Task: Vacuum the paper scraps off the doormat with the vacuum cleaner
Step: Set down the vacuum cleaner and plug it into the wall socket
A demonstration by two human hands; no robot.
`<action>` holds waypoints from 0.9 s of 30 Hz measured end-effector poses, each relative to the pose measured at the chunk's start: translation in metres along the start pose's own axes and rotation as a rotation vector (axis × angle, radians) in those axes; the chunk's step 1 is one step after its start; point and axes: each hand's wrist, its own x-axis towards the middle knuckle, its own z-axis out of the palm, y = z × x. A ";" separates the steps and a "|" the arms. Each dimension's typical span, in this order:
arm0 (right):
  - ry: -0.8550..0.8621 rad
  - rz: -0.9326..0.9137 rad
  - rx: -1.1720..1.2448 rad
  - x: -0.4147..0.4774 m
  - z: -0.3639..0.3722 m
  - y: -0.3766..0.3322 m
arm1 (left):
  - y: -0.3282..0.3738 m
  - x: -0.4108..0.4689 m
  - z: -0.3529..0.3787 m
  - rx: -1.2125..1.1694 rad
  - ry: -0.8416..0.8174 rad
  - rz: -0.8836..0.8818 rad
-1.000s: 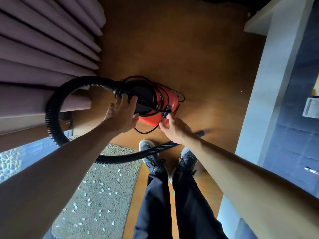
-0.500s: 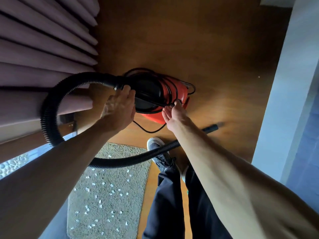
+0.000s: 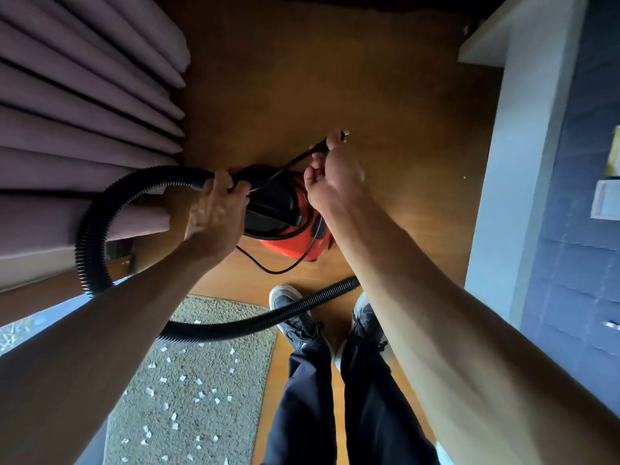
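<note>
Beige doormat (image 3: pixel 188 380) nearest, at lower left, strewn with white paper scraps (image 3: pixel 183 378). Just beyond, black ribbed hose (image 3: pixel 235 332) looping across the mat's far edge and over a dark shoe (image 3: pixel 295 317). Further on, red and black vacuum cleaner (image 3: pixel 288 223) standing on the wooden floor (image 3: pixel 335 78). Left hand (image 3: pixel 216 213) closed around the hose end at the canister top. Right hand (image 3: pixel 335 182) pinching the black power cord (image 3: pixel 298 159), plug (image 3: pixel 344 134) drawn clear past the fingers.
</note>
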 end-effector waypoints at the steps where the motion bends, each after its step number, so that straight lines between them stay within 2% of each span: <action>1: -0.003 -0.034 -0.021 -0.011 0.007 -0.012 | 0.004 0.003 -0.007 -0.022 0.033 0.010; 5: -0.006 -0.207 -0.133 -0.068 0.026 -0.071 | 0.029 0.015 -0.044 -0.187 0.073 0.023; 9: -0.001 -0.617 -0.352 -0.124 0.036 -0.126 | 0.069 0.028 -0.092 -0.344 0.103 -0.009; 17: -0.064 -1.105 -0.603 -0.236 0.073 -0.220 | 0.177 0.043 -0.222 -0.610 0.142 -0.075; 21: -0.025 -1.259 -0.619 -0.301 0.076 -0.272 | 0.216 0.051 -0.288 -0.669 0.182 -0.087; 27: -0.032 -1.390 -0.514 -0.381 0.076 -0.340 | 0.263 0.059 -0.385 -0.725 0.201 0.027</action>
